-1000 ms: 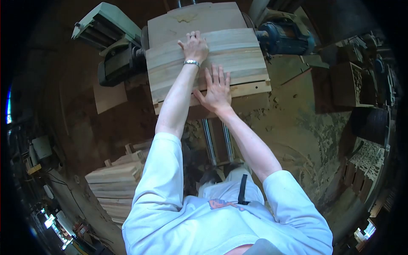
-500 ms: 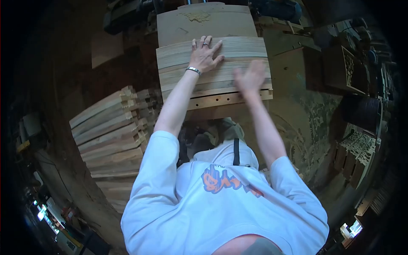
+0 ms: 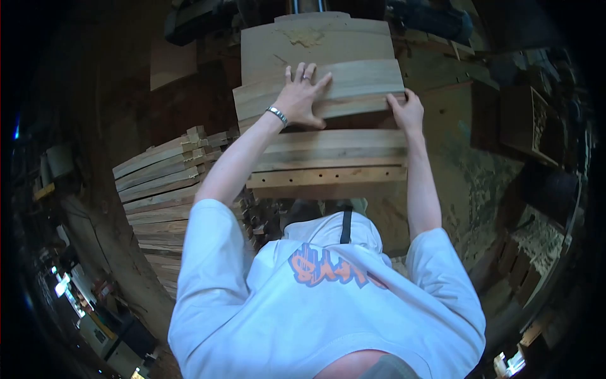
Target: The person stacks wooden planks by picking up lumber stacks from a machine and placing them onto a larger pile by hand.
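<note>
Our far boards (image 3: 360, 74) on the surface (image 3: 271, 45), parted from nearer boards (image 3: 334, 150)
Our left hand (image 3: 299, 99) lies spread atop the far boards; our right hand (image 3: 408, 115) grips their right end. We judge them stiff, fairly heavy, best taken by both ends. A box (image 3: 510, 123) holds pale material, too dim to identify.

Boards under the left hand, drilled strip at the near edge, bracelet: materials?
Boards: solid wood by the grain streaks; matte, so probably unfinished.
Drilled strip: likely wood, yellowish; finish unclear.
Bracelet: probably metal, given its silvery shine.
</note>
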`<state>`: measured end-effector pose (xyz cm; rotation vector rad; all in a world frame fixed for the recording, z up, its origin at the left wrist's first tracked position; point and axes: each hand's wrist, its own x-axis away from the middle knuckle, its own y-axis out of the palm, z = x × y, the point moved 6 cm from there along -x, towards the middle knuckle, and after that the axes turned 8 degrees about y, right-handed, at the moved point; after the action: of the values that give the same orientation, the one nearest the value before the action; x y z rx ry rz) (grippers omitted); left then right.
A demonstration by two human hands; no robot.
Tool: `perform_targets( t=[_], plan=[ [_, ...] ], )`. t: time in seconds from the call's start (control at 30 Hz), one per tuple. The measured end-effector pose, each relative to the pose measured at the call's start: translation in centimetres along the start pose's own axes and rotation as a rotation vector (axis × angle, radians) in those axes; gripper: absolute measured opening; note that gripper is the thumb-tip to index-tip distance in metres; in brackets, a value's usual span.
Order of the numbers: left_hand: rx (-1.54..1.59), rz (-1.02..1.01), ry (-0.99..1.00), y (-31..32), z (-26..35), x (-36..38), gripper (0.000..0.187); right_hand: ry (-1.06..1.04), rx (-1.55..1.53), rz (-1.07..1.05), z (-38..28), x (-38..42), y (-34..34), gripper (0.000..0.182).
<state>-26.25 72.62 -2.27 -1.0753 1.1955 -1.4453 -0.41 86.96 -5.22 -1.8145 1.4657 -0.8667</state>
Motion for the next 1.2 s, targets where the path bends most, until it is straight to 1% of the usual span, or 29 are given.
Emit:
perform_targets(
  t=[0.03, 0.07, 0.1, 0.17, 0.23, 0.3, 0.37, 0.43, 0.47, 0.5, 0.57, 0.63, 0.67, 0.7, 0.77, 0.8, 0.83, 0.87, 0.9, 0.93, 0.97, 1.0, 1.03, 1.07, 1.1, 1.13, 1.17, 1.2],
  plan=[
    [-0.083, -0.077, 0.071, -0.1, 0.0, 0.0, 0.121, -0.012, -0.094, 0.036, 0.5, 0.8, 0.2, 0.065],
    [-0.056, -0.09, 0.066, 0.7, -0.3, -0.5, 0.133, -0.028, -0.186, 0.066, 0.6, 1.2, 0.2, 0.061],
    [-0.06, -0.088, 0.038, 0.4, -0.5, -0.9, 0.133, -0.05, -0.191, 0.049, 0.1, 1.5, 0.0, 0.061],
    [0.082, -0.163, 0.038, -0.1, -0.1, -1.8, 0.13, 0.044, -0.279, -0.021, 0.1, 1.7, -0.4, 0.057],
    [0.096, -0.192, 0.026, -0.3, -0.5, -2.3, 0.129, 0.025, -0.271, -0.037, 0.4, 1.4, -0.7, 0.057],
    [0.183, -0.253, 0.014, -0.1, -0.9, -2.6, 0.128, -0.008, -0.269, -0.061, -0.2, 1.0, -1.1, 0.057],
    [0.327, -0.268, 0.037, -1.8, -1.1, -3.4, 0.125, -0.015, -0.197, 0.005, -1.2, 1.0, -2.6, 0.056],
    [0.498, -0.314, -0.001, -3.3, -0.3, -3.0, 0.121, 0.035, -0.318, -0.073, 1.2, -1.0, -1.8, 0.052],
    [0.584, -0.323, -0.033, -4.1, -0.1, -2.6, 0.118, 0.105, -0.465, -0.166, 1.7, -1.6, -1.8, 0.049],
    [0.581, -0.302, -0.106, -5.1, -0.2, -1.8, 0.118, 0.181, -0.609, -0.26, 1.6, -2.0, -2.1, 0.046],
    [0.786, -0.341, -0.234, -6.1, 2.3, 1.0, 0.113, 0.045, -0.606, -0.306, 0.5, -2.4, -4.0, 0.047],
    [1.031, -0.328, -0.33, -5.8, 3.9, 5.2, 0.109, 0.207, -1.154, -0.489, -1.8, -1.5, -4.9, 0.052],
    [1.231, -0.286, -0.345, -5.2, 5.0, 7.4, 0.106, 0.216, -1.292, -0.633, -4.0, -0.9, -5.2, 0.054],
    [1.439, -0.146, -0.289, -4.8, 6.8, 9.6, 0.106, 0.197, -1.267, -0.678, -4.5, 0.0, -4.2, 0.054],
    [1.965, 0.104, -0.334, -4.6, 12.1, 14.1, 0.109, -0.048, -1.015, -0.579, -5.1, 1.4, -1.4, 0.049],
    [1.901, 0.226, -0.387, -4.1, 14.0, 16.4, 0.111, -0.295, -0.88, -0.52, -7.3, 3.9, -0.6, 0.049],
    [1.856, 0.322, -0.45, -4.1, 16.1, 19.1, 0.113, -0.669, -0.626, -0.424, -10.7, 7.4, -1.3, 0.059],
    [1.804, 0.416, -0.513, -4.0, 18.3, 21.8, 0.115, -0.792, -0.462, -0.506, -11.1, 9.7, 0.1, 0.066],
    [1.745, 0.505, -0.576, -4.0, 20.6, 24.5, 0.116, -0.914, -0.281, -0.583, -9.8, 11.6, 1.3, 0.074],
    [1.681, 0.672, -0.629, -3.5, 23.1, 26.8, 0.117, -0.982, -0.279, -0.631, -8.5, 12.8, 2.1, 0.074],
    [1.59, 0.828, -0.683, -3.4, 25.2, 29.3, 0.118, -1.09, 0.007, -0.5, -7.4, 14.1, 3.8, 0.08],
    [1.601, 0.941, -0.763, -4.2, 28.1, 31.5, 0.118, -1.189, 0.282, -0.344, -6.8, 15.5, 4.7, 0.087],
    [1.563, 1.029, -0.814, -3.5, 31.1, 33.1, 0.118, -1.163, 0.37, -0.4, -6.8, 16.3, 4.5, 0.091],
    [1.477, 1.143, -0.856, -2.9, 33.7, 34.6, 0.117, -1.252, 0.388, -0.363, -6.6, 15.7, 5.4, 0.09],
    [1.376, 1.234, -0.917, -2.7, 36.7, 36.8, 0.116, -1.185, 0.384, -0.4, -6.7, 14.8, 6.3, 0.089],
    [1.372, 1.374, -0.932, -2.9, 39.8, 37.5, 0.117, -1.128, 0.452, -0.407, -7.3, 14.3, 6.4, 0.092],
    [1.329, 1.466, -0.985, -2.3, 43.5, 37.7, 0.117, -1.2, 0.49, -0.284, -8.8, 14.9, 5.9, 0.095],
    [1.257, 1.582, -1.011, -1.5, 46.5, 38.6, 0.117, -1.357, 0.451, -0.292, -8.8, 13.2, 8.1, 0.1]
  ],
)
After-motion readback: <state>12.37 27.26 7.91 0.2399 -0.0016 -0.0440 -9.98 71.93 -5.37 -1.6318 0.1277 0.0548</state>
